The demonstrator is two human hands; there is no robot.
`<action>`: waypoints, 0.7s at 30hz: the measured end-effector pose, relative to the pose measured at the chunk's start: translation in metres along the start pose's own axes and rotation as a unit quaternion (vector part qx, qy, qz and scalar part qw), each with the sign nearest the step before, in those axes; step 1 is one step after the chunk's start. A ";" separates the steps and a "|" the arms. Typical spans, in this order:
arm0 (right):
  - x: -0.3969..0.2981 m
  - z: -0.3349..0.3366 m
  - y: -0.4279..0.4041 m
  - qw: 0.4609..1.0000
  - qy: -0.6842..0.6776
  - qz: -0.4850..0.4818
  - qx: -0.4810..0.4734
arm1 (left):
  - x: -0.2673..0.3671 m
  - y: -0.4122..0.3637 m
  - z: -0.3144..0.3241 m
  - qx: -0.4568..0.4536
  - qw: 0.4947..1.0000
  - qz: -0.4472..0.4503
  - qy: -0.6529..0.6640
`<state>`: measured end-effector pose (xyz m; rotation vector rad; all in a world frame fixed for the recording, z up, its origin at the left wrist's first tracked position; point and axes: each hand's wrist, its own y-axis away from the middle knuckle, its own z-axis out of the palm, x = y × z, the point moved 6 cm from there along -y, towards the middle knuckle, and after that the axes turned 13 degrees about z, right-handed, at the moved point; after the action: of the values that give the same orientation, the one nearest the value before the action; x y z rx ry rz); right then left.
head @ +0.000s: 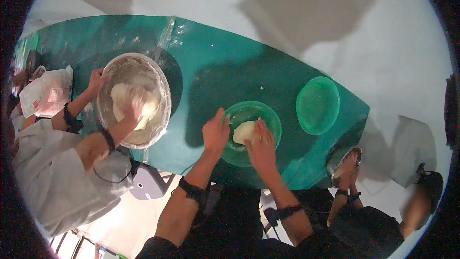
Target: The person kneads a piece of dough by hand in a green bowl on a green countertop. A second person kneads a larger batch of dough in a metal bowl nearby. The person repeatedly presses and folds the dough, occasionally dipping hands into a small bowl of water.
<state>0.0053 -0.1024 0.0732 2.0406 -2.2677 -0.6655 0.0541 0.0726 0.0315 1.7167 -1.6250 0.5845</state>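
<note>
In front of me a translucent green plastic bowl (251,108) stands on the green table, a pale lump of dough (243,132) inside it. My left hand (215,131) grips the bowl's left rim, thumb along the edge. Resting on the right side of the dough is my right hand (261,144), its fingers extended and close together; its palm side is hidden. Both my wrists wear dark bands.
At left a co-worker's hands are in and on a large floury bowl (163,75) of dough (152,106). A plastic bag (54,93) lies beyond. An empty green bowl (318,106) sits right; another person works at a small metal bowl (359,153) near the table's corner.
</note>
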 end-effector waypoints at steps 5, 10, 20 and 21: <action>-0.039 0.028 0.025 0.994 -0.005 -0.095 -0.045 | -0.001 -0.003 0.007 -0.013 0.999 -0.025 -0.032; -0.002 0.009 0.043 0.976 -0.114 0.008 -0.185 | -0.017 0.002 0.008 0.015 0.999 -0.006 -0.029; -0.024 0.024 -0.006 0.994 0.024 0.059 0.092 | -0.010 -0.001 0.015 -0.023 1.000 -0.014 -0.016; -0.020 0.022 -0.001 0.996 0.032 0.049 0.067 | -0.017 0.000 0.019 -0.039 0.999 -0.026 -0.026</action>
<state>0.0030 -0.0763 0.0577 1.9571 -2.4183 -0.4481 0.0493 0.0698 0.0065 1.7243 -1.6117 0.4493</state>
